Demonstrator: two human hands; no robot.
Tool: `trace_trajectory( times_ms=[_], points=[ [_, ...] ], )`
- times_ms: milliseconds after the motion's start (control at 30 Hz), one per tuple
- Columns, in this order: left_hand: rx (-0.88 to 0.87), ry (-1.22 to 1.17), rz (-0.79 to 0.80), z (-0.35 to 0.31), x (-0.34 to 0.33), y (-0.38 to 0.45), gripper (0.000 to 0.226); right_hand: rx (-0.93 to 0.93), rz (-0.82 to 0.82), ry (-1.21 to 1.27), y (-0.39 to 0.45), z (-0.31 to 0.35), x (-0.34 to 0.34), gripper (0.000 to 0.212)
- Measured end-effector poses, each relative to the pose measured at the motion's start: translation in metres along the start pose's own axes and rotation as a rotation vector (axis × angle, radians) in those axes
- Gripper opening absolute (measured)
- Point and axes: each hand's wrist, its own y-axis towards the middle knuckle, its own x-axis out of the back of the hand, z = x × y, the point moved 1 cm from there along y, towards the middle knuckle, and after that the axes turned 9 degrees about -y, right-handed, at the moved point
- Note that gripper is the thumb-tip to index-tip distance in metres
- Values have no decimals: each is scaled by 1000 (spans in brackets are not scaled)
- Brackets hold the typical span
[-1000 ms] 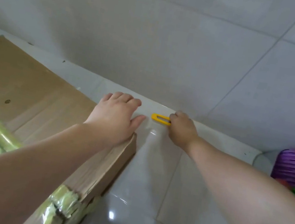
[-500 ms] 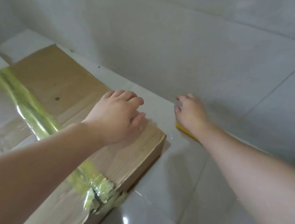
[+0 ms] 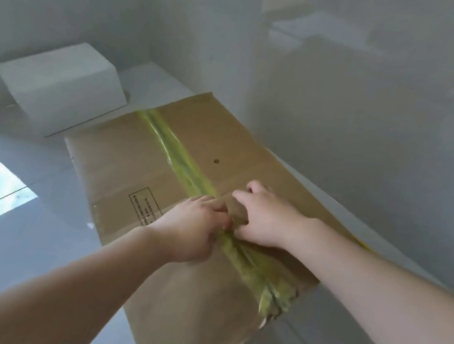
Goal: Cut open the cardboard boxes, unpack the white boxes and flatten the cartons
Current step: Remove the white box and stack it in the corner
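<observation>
Carton: the brown cardboard carton (image 3: pixel 189 171) lies flat on the glossy grey tiled floor (image 3: pixel 25 242), its far long edge close along the wall (image 3: pixel 380 123).
Tape: a strip of yellow-green tape (image 3: pixel 179 160) runs the length of the carton's top face, wrinkled and torn at the near end.
Left hand: the left hand (image 3: pixel 190 227) sits on the carton beside the tape, fingers curled in at the seam; what they pinch cannot be told.
Right hand: the right hand (image 3: pixel 268 217) rests on the other side of the tape, fingers bent and pressed down on the cardboard, touching the left hand.
White box: one white box (image 3: pixel 62 85) stands on the floor just beyond the carton's far left corner.
Label: a printed text panel (image 3: pixel 144 205) shows by the left wrist, too small to read.
Knife: a sliver of yellow (image 3: pixel 364 244) shows past the right forearm at the carton's edge; what it is cannot be told.
</observation>
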Motion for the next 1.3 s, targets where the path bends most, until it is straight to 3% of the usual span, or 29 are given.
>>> trace_trajectory(
  times_ms=[167,267,333,600,833,933,1033,1133,1233,1300],
  points=[
    [-43,-17,-31,8,-6,-3,40,-40,127,-46,-3,13,3,39],
    [-68,-20,-43,13,-9,2,36,-72,133,-71,-5,19,-1,51],
    [-72,-9,-54,14,-10,5,37,-86,119,-87,-5,22,-3,61],
    [-5,24,-39,2,-11,14,29,-86,68,-95,-6,29,-6,54],
    [79,-12,-113,-12,13,4,24,-39,26,-20,-12,32,11,62],
    [35,32,-130,-20,30,-2,25,-29,-38,-16,-16,30,29,74],
    [-12,168,-51,-26,42,-11,27,-50,-111,-105,-24,29,41,78],
    [18,223,-30,-32,54,-21,18,-32,-160,-200,-32,33,48,69],
    [79,256,27,-37,71,-36,17,-44,-246,-154,-41,38,67,32],
    [134,250,105,-33,82,-54,18,-61,-256,-91,-50,43,79,20]
  ],
)
